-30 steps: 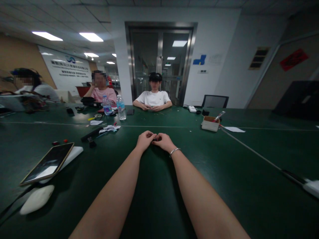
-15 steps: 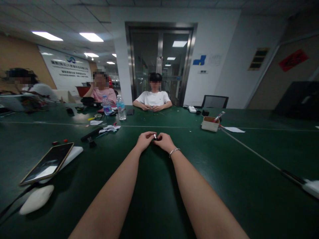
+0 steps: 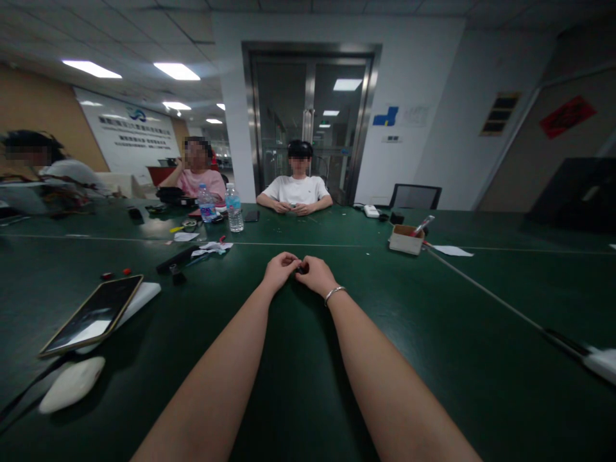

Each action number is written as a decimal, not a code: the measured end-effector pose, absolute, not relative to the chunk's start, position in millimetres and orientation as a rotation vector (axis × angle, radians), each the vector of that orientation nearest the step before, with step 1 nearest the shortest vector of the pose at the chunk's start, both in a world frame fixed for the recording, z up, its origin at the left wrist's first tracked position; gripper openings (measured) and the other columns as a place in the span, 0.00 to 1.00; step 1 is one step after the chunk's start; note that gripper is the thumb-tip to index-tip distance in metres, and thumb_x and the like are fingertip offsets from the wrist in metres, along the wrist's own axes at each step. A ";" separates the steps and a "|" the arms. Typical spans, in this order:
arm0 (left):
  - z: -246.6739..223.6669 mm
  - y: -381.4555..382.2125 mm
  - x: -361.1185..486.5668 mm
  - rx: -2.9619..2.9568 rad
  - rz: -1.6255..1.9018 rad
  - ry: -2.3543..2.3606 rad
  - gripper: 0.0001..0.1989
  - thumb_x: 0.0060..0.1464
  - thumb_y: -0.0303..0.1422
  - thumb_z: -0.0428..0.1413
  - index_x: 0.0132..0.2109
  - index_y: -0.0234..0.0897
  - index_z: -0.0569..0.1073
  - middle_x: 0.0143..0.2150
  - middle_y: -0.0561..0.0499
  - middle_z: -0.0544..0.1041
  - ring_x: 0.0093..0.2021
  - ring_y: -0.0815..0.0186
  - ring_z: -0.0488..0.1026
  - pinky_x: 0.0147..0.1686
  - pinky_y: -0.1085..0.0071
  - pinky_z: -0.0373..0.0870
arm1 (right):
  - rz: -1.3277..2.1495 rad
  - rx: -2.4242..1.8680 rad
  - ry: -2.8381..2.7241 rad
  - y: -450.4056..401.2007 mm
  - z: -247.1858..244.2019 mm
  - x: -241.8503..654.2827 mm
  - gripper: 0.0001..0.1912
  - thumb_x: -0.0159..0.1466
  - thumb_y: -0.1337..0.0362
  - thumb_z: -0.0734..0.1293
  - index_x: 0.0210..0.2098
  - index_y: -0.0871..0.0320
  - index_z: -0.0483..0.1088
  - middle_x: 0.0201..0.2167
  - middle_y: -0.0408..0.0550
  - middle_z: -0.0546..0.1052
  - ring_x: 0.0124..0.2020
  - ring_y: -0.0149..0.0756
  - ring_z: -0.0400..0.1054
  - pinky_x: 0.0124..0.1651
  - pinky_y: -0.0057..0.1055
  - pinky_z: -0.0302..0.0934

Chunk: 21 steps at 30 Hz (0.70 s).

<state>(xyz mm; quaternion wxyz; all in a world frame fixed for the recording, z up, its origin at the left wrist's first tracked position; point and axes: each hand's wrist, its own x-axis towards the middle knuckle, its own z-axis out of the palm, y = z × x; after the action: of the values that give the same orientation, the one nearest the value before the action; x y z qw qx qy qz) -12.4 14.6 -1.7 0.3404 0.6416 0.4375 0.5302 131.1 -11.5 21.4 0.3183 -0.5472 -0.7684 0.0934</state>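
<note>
Head view: left hand (image 3: pixel 280 272) and right hand (image 3: pixel 317 274) meet over the green tabletop (image 3: pixel 308 346). Right grip pinched around a small dark object (image 3: pixel 301 269), located between both sets of fingertips; details too small to read. Left grip curled, fingertips beside the object; cannot tell whether it has hold. Silvery bracelet (image 3: pixel 335 294) on right wrist.

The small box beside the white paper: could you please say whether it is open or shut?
Open: the small box shows its brown inside, and a slim item pokes past its rim.
</note>
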 end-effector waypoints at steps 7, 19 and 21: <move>-0.1 13.2 -14.7 1.683 1.336 1.168 0.15 0.47 0.41 0.57 0.36 0.35 0.77 0.31 0.48 0.77 0.30 0.67 0.72 0.28 0.73 0.68 | 0.182 -1.428 -2.059 -13.8 22.2 129.9 0.09 0.51 0.63 0.70 0.27 0.58 0.66 0.29 0.45 0.71 0.29 0.31 0.62 0.29 0.26 0.51; 1.4 11.6 -15.5 1.697 1.301 1.066 0.17 0.46 0.38 0.59 0.43 0.35 0.77 0.38 0.45 0.79 0.38 0.63 0.75 0.38 0.68 0.71 | 0.338 -1.446 -1.944 -11.1 18.5 135.8 0.09 0.51 0.61 0.70 0.27 0.58 0.67 0.27 0.43 0.72 0.27 0.30 0.63 0.29 0.25 0.53; -0.6 14.6 -16.1 1.694 1.305 1.076 0.16 0.45 0.37 0.60 0.42 0.35 0.77 0.37 0.46 0.79 0.38 0.63 0.75 0.40 0.67 0.71 | 0.339 -1.446 -1.943 -11.3 18.9 135.5 0.09 0.51 0.61 0.70 0.27 0.58 0.67 0.27 0.43 0.72 0.27 0.30 0.63 0.29 0.25 0.53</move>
<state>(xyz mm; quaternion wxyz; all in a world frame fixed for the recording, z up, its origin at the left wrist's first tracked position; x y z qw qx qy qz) -16.1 14.6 -0.6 0.3652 0.6587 0.4184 0.5076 135.5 -11.3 18.9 0.3409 -0.5559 -0.7468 0.1304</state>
